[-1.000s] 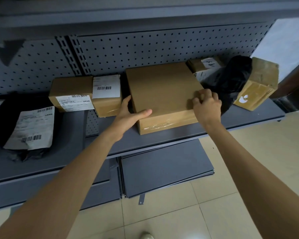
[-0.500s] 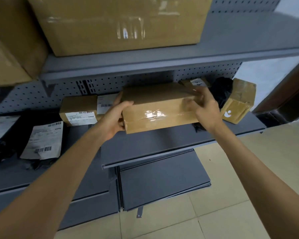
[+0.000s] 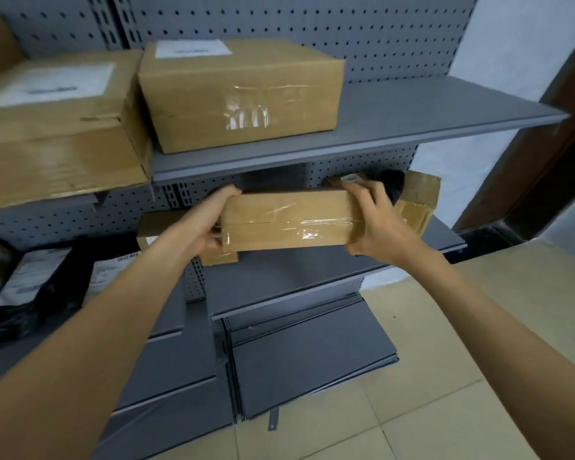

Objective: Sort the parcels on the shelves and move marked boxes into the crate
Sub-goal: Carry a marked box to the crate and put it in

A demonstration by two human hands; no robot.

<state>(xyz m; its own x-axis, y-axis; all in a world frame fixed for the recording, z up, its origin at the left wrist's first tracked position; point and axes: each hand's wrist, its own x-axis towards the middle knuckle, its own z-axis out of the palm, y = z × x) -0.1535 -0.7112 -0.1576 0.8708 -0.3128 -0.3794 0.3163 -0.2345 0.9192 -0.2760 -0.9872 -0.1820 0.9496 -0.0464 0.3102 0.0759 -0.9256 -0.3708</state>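
A flat brown cardboard box (image 3: 287,220) sealed with clear tape hangs in the air in front of the middle shelf (image 3: 445,235), its taped edge facing me. My left hand (image 3: 209,219) grips its left end and my right hand (image 3: 377,224) grips its right end. No label shows on the sides I see. Behind it on the middle shelf stand a small labelled box (image 3: 153,227) at the left, and a taped box (image 3: 417,202) with a black bag (image 3: 392,182) at the right. No crate is in view.
The upper shelf (image 3: 428,104) carries a large taped box (image 3: 239,94) and a wider labelled box (image 3: 57,127) at the left. Black mailer bags with white labels (image 3: 30,283) lie lower left. Loose grey shelf panels (image 3: 309,356) rest on the tiled floor below.
Both hands have lifted the flat box off the middle shelf and raised it toward me. My view has tilted upward, so the upper shelf and its boxes now show.
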